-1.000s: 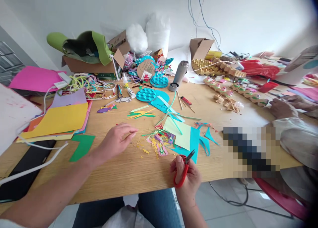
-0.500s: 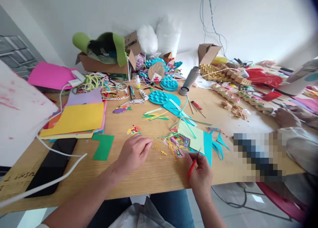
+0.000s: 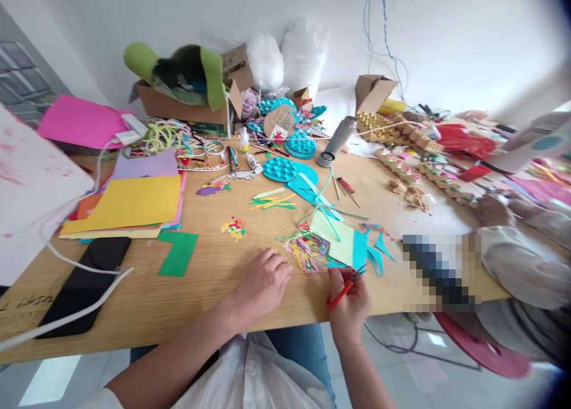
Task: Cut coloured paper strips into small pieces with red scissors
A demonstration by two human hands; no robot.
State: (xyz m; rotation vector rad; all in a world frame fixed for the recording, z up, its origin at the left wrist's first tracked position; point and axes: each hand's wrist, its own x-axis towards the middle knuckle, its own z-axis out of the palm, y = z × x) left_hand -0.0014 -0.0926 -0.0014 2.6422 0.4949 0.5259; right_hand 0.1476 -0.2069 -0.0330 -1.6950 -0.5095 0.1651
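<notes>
My left hand point(image 3: 266, 281) lies palm down on the wooden table point(image 3: 214, 290), its fingers stretched flat beside a heap of colourful paper scraps point(image 3: 307, 248). Whatever is under the palm is hidden. In my right hand point(image 3: 350, 305) are red-handled scissors point(image 3: 339, 294), gripped near the table's front edge with the tips pointing right. Just beyond that hand, a pale green paper sheet point(image 3: 332, 236) overlaps a blue piece point(image 3: 359, 248). A small pile of red, yellow and green paper dots point(image 3: 234, 227) sits further left.
A green paper piece point(image 3: 178, 254), a black phone point(image 3: 84, 287) and stacked coloured paper point(image 3: 138, 201) lie left. Paper strips point(image 3: 273, 201), a glue bottle point(image 3: 254, 163) and a steel flask point(image 3: 339, 141) stand or lie behind. Another person's sleeve point(image 3: 504, 266) reaches in from the right.
My left hand has moved right, up to the scraps, and its fingers have stretched out. Loose yellow bits there are gone from sight. The scissors have turned in my right hand.
</notes>
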